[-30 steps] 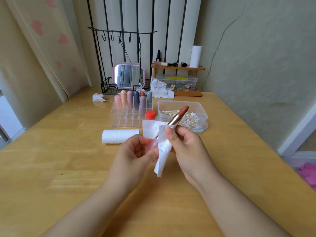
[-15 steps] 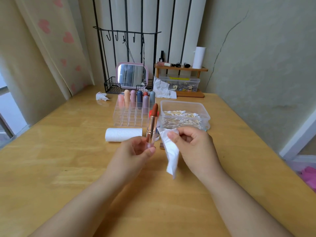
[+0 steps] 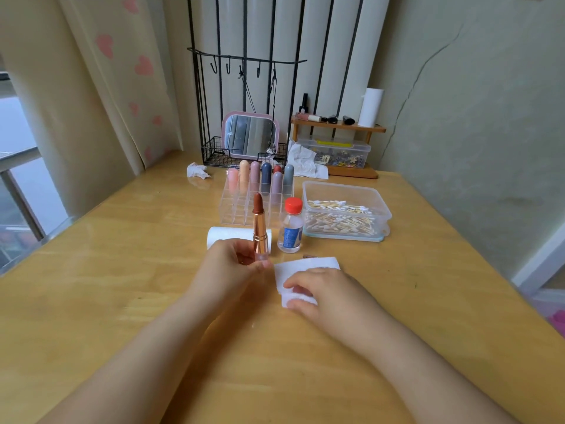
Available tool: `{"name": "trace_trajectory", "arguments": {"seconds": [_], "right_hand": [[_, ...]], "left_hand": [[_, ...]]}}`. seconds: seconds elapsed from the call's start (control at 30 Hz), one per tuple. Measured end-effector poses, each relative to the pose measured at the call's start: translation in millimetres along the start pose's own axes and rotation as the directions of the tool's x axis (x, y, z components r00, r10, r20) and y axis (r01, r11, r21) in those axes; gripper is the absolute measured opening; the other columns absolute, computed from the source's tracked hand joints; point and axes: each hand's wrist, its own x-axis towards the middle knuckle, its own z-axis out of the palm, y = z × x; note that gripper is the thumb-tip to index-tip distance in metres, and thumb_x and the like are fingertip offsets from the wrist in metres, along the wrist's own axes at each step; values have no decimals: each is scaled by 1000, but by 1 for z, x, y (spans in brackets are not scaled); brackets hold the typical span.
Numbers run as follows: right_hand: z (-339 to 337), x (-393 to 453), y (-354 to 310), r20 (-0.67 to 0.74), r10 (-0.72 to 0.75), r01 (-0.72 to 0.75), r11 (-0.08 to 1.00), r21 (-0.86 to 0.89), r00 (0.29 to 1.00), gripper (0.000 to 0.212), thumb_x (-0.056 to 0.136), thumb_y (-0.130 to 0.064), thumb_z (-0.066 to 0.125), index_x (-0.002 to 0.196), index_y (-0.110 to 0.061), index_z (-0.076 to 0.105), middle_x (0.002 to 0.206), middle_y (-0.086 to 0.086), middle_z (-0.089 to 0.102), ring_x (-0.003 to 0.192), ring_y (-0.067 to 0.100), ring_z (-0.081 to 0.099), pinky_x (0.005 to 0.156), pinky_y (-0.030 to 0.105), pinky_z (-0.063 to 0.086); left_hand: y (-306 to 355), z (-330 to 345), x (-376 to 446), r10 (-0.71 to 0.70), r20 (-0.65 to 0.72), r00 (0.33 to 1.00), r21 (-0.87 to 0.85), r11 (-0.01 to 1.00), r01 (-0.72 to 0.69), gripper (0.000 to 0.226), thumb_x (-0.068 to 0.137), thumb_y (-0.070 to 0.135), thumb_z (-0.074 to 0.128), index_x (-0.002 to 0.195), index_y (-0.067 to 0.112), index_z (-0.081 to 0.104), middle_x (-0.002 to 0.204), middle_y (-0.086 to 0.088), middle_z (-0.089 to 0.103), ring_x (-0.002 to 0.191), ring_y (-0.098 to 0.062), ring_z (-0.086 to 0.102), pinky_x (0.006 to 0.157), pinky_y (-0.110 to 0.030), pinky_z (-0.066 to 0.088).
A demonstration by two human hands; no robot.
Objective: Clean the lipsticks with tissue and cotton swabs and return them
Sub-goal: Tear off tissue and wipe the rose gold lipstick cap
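My left hand (image 3: 235, 264) holds an uncapped rose-gold lipstick (image 3: 260, 231) upright by its base, its brown-red bullet extended. To its right, my right hand (image 3: 324, 295) presses down on a white tissue (image 3: 305, 266) that lies flat on the wooden table (image 3: 122, 301). Behind them stands a clear lipstick organizer (image 3: 241, 206) with several capped pastel lipsticks (image 3: 255, 175) in its back rows. A clear tub of cotton swabs (image 3: 345, 215) sits at the right.
A small clear bottle with a red cap (image 3: 290, 228) stands just right of the lipstick. A white roll (image 3: 226, 235) lies behind my left hand. Crumpled tissues (image 3: 197, 171), a pink mirror (image 3: 250, 134), a wire rack and a wooden shelf stand at the back.
The lipstick passed from my right hand to my left and now stands upright. My right hand lowered the tissue from the air onto the table and flattened it.
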Motion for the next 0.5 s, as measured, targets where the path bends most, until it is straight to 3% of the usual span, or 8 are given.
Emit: {"name": "trace_trajectory", "arguments": {"seconds": [0.1,0.2,0.33,0.4,0.5], "right_hand": [[-8,-2,0,100,71,-84,987,136,992,30,85,-38,66,112,-28,65,106,-12,64,94,0,55,85,16,43],[-19,3,3,157,144,-177,959,220,977,24,82,-40,69,105,-33,66,94,-16,64,83,-3,57,79,17,47],[-43,26,9,-81,191,-167,957,236,978,27,87,-27,65,113,-26,63,92,-12,62,74,3,54,76,20,46],[-56,43,11,-183,184,-151,972,179,966,36,90,-24,62,125,-25,56,101,-7,58,78,8,52,78,22,45],[-65,68,14,-198,113,-101,992,69,974,46,94,-22,56,139,-24,44,128,-1,50,89,10,45,83,19,36]], "left_hand": [[-6,2,0,-1,18,1000,47,999,0,15,78,7,75,71,18,67,64,5,64,53,0,50,55,-14,39],[-11,5,-1,8,49,999,106,994,-13,13,77,9,75,72,18,67,66,7,65,56,1,53,55,-10,38],[-10,6,-2,31,68,997,192,980,-43,12,78,10,74,80,20,67,70,11,64,61,0,54,57,-6,37],[-10,7,-3,30,62,998,216,975,-43,14,79,12,74,78,23,65,68,13,61,57,4,50,55,-6,36],[-9,6,-3,16,53,998,245,969,-29,18,78,16,75,70,24,61,59,12,54,50,2,46,51,-10,35]]}}
